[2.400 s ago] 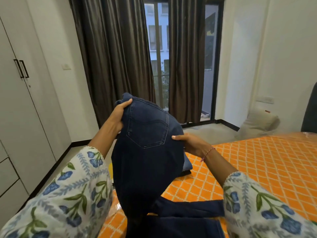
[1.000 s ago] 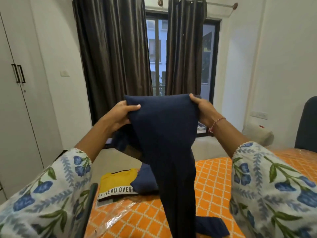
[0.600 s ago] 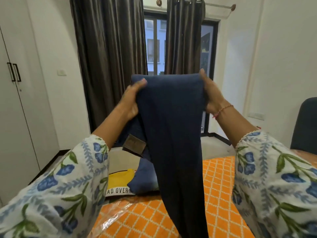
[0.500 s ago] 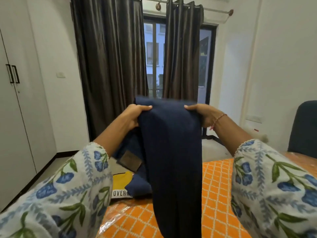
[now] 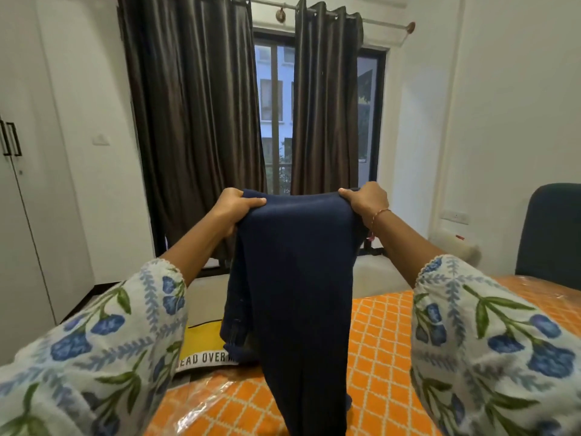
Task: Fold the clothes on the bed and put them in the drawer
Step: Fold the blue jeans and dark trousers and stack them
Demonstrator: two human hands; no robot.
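Note:
Dark blue jeans (image 5: 292,294) hang doubled over in front of me, above the bed with its orange patterned cover (image 5: 383,347). My left hand (image 5: 234,209) grips the top fold at its left corner. At the right corner my right hand (image 5: 366,201) grips the same fold. The legs drop straight down past the bottom of the view. A yellow garment with printed letters (image 5: 201,344) lies on the bed's far left corner, partly hidden behind the jeans.
A white wardrobe (image 5: 28,199) with black handles stands on the left. Dark curtains (image 5: 195,121) frame a window straight ahead. A dark chair (image 5: 550,234) stands at the right beyond the bed. Clear plastic wrap (image 5: 201,401) covers the bed's near edge.
The jeans went from showing the back pocket to hanging doubled over. Both hands raised the fold high, then lowered it and pulled it taut. My view tilted upward.

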